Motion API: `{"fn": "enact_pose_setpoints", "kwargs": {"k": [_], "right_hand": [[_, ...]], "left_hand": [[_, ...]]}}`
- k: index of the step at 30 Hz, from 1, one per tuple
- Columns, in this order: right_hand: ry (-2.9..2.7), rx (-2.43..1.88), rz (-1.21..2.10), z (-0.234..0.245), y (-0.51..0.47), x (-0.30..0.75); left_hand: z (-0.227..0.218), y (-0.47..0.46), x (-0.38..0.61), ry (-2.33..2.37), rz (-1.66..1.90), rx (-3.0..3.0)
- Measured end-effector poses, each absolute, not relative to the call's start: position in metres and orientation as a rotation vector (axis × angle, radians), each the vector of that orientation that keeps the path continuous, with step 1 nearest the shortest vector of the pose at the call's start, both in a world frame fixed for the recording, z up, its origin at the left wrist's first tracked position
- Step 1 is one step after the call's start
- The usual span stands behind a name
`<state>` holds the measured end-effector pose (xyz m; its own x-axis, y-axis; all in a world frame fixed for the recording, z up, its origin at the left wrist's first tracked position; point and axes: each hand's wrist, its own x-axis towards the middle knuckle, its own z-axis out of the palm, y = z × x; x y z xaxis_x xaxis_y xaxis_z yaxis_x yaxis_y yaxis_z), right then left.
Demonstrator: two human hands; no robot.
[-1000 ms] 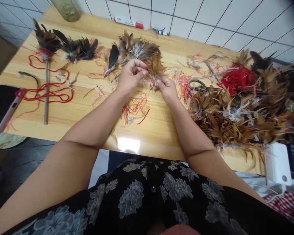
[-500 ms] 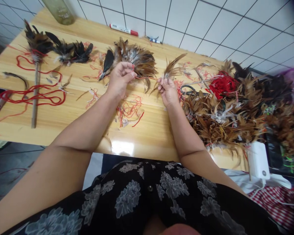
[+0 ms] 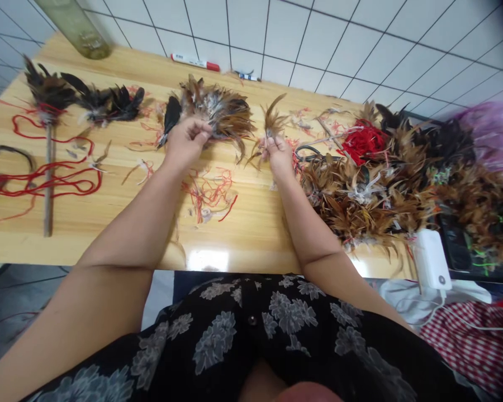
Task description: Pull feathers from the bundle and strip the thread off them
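Note:
My right hand (image 3: 279, 155) is closed around the base of a small bunch of brown feathers (image 3: 273, 118), whose tips point up and away from me. My left hand (image 3: 188, 139) has its fingers pinched together at the near edge of a larger pile of brown feathers (image 3: 230, 111). What sits between those fingertips is too small to make out. A single black feather (image 3: 172, 114) lies beside the pile, close to my left hand. Scraps of red thread (image 3: 212, 190) are scattered on the wood between my forearms.
A feather-topped stick (image 3: 48, 184) lies at left across loops of red cord (image 3: 73, 167), near black feather bunches (image 3: 126, 103). Many brown feather bunches (image 3: 360, 201) and a red thread heap (image 3: 364, 142) fill the right. A bottle (image 3: 81, 33) and markers (image 3: 195, 61) line the wall.
The view has shifted, so everything appears farther left. The red thread stretched between my hands no longer shows. My right hand still grips its feathers, now tipped more upright.

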<state>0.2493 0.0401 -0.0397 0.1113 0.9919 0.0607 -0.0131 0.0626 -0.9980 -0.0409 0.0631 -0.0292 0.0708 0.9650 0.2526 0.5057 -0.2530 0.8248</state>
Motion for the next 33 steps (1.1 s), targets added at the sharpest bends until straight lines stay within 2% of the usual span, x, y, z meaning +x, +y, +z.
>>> {"fn": "enact_pose_setpoints", "kwargs": {"k": [3, 6, 12, 17, 23, 29, 33], "right_hand": [[-1.177, -1.207, 1.074, -0.036, 0.038, 0.246], [-1.152, -1.165, 1.177, -0.026, 0.033, 0.241], [-1.091, -1.012, 1.440, -0.007, 0.018, 0.230], [-1.034, -0.958, 1.469, -0.007, 0.015, 0.227], [-1.279, -1.196, 1.162, -0.014, 0.020, 0.229], [-1.723, -1.547, 0.499, -0.010, 0.014, 0.224], [-1.747, -1.706, 0.373, -0.010, 0.011, 0.225]], "left_hand": [[-0.019, 0.053, -0.036, 1.567, 1.220, 2.009], [-0.006, 0.041, -0.018, 1.355, 1.358, 2.158], [-0.011, 0.029, 0.018, 0.919, 1.153, 1.787], [-0.007, 0.020, 0.024, 0.904, 1.077, 1.607], [0.013, 0.010, 0.018, 0.994, 0.993, 1.594], [0.022, 0.003, 0.022, 1.097, 0.860, 1.732], [0.027, -0.004, 0.029, 1.132, 0.820, 2.001]]}}
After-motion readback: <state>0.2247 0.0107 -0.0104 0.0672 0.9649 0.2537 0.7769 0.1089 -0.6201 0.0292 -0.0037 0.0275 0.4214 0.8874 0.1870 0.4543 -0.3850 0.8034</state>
